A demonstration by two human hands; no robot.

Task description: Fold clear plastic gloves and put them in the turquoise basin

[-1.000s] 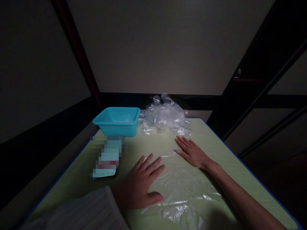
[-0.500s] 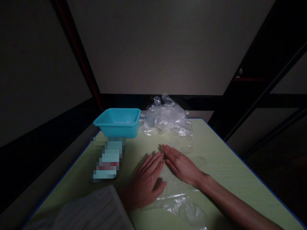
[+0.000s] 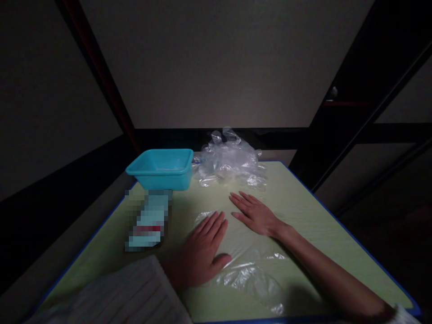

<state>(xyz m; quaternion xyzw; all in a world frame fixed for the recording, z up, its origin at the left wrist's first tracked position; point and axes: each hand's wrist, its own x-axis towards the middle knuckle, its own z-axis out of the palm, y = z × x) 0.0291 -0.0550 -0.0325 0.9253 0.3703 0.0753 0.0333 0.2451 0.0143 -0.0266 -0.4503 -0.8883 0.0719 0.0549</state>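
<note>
A clear, thin plastic disposable glove (image 3: 249, 276) lies spread on the table, its wrinkled part towards the near edge. My left hand (image 3: 204, 252) rests palm down on its left side, fingers stretched out and thumb apart. Farther up and to the right, my right hand (image 3: 258, 217) is also flat with its fingers slightly spread, at the glove's upper right. Neither hand grips anything. Where the film passes under my hands, its outline is hard to make out. Beyond them sits a loose heap of clear plastic gloves (image 3: 232, 162).
A blue plastic basin (image 3: 165, 181) stands at the far left of the pale yellow-green table (image 3: 337, 256), which has a blue edge. In front of the basin lies a pixelated flat item (image 3: 148, 225). A panelled wall (image 3: 209, 63) rises behind the table.
My hands have moved apart, the right one shifting away and its fingers spreading. More film shows between them and by my left fingertips. The whole view has shifted slightly.
</note>
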